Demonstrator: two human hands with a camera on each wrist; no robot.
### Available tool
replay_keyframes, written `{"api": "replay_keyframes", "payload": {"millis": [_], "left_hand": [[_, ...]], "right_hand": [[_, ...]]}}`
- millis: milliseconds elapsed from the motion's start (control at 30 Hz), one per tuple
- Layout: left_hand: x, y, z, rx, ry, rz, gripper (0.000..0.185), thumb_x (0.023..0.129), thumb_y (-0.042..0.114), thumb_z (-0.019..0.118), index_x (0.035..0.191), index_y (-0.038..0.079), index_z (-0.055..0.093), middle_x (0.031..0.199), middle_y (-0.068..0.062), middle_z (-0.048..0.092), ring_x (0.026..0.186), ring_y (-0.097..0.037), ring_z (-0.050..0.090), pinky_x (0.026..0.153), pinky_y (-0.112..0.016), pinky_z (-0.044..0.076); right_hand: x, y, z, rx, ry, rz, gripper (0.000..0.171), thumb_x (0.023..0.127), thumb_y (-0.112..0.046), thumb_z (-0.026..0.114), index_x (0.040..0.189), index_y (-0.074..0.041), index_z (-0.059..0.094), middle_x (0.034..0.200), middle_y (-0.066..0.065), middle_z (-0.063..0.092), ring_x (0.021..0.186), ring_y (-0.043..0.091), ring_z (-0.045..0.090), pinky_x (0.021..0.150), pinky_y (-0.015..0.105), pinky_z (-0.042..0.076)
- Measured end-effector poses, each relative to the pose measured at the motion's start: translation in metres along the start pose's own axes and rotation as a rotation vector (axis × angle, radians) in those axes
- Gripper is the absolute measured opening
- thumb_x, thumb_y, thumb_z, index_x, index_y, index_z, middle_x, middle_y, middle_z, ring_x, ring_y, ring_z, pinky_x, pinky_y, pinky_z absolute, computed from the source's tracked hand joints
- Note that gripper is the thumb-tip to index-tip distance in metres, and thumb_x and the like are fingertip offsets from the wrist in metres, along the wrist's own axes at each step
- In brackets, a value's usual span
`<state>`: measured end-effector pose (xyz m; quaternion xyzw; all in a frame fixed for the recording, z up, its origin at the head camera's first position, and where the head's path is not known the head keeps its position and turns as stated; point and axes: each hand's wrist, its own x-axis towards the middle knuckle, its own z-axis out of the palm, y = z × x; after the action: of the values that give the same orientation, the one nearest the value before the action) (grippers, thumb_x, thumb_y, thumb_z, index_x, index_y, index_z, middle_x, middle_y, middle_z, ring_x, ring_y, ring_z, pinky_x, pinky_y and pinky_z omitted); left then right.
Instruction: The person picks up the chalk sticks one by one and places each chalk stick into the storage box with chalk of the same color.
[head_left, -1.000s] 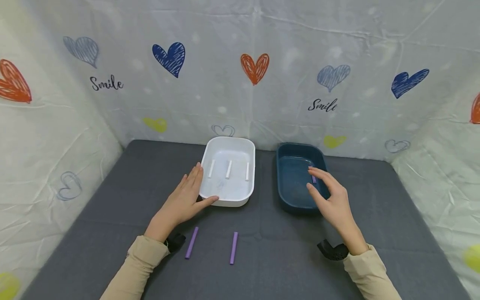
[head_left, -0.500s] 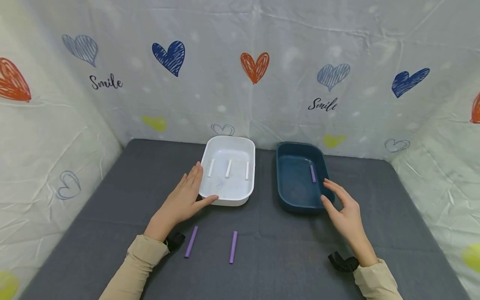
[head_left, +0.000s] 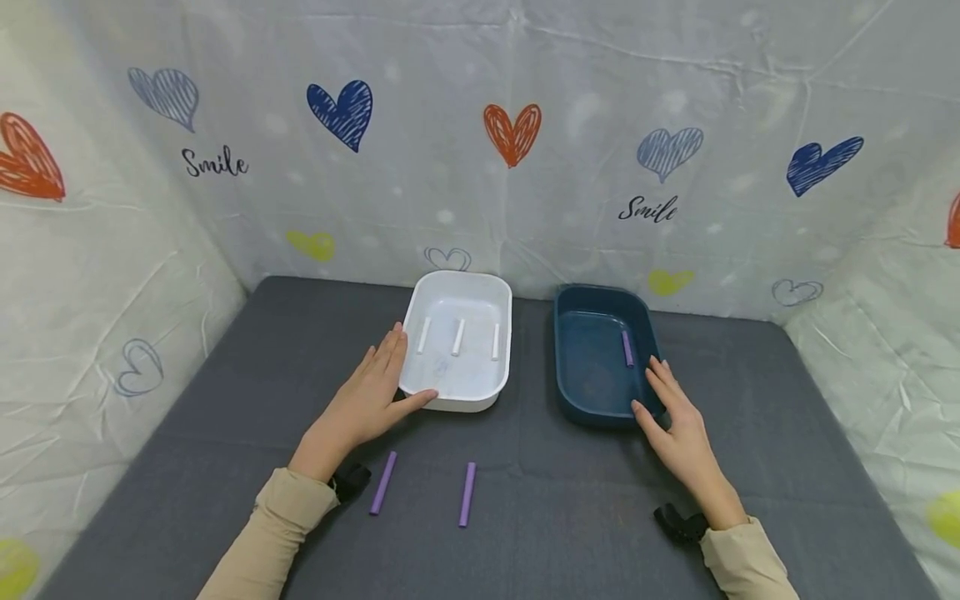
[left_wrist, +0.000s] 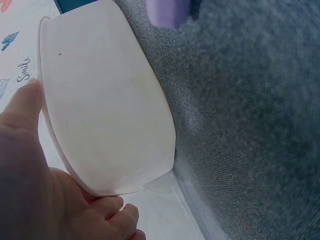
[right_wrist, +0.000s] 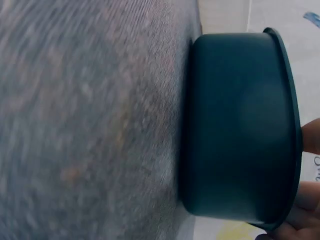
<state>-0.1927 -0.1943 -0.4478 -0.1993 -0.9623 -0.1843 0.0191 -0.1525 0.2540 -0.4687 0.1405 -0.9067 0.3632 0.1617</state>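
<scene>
My left hand rests along the left side of a white tray, its fingers straight and the thumb over the front rim. Three thin white sticks lie in that tray. At the right, my right hand touches the front right corner of a dark teal tray, with its fingers along the right rim and thumb at the front. One purple stick lies inside it. The right wrist view shows the teal tray's outer wall and fingertips at its rim.
Two purple sticks, one on the left and one near the middle, lie on the grey cloth-covered table in front of the white tray. A patterned curtain stands behind both trays.
My right hand has drawn back from over the teal tray to its front right corner, uncovering the purple stick inside. The left hand stays at the white tray.
</scene>
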Motion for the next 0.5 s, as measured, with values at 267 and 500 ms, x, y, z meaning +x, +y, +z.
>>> {"api": "replay_keyframes", "payload": {"millis": [267, 500], "left_hand": [[0.0011, -0.0016, 0.0015, 0.001, -0.002, 0.004, 0.106, 0.094, 0.067, 0.049, 0.156, -0.006, 0.003, 0.164, -0.021, -0.002, 0.151, -0.033, 0.005, 0.121, -0.052, 0.009], [-0.0005, -0.0012, -0.0007, -0.010, -0.024, -0.019, 0.108, 0.093, 0.068, 0.050, 0.157, -0.003, 0.001, 0.165, -0.018, -0.004, 0.152, -0.031, 0.001, 0.122, -0.049, 0.005]], "right_hand": [[-0.0013, 0.0041, -0.0011, -0.017, -0.066, 0.033, 0.063, 0.101, -0.023, 0.058, 0.150, 0.009, 0.034, 0.162, 0.017, 0.024, 0.151, 0.032, 0.009, 0.114, 0.065, 0.020], [-0.0006, 0.0036, -0.0032, -0.038, -0.138, 0.063, 0.066, 0.104, -0.030, 0.053, 0.152, 0.009, 0.028, 0.164, 0.016, 0.017, 0.152, 0.029, 0.002, 0.115, 0.065, 0.017]]}}
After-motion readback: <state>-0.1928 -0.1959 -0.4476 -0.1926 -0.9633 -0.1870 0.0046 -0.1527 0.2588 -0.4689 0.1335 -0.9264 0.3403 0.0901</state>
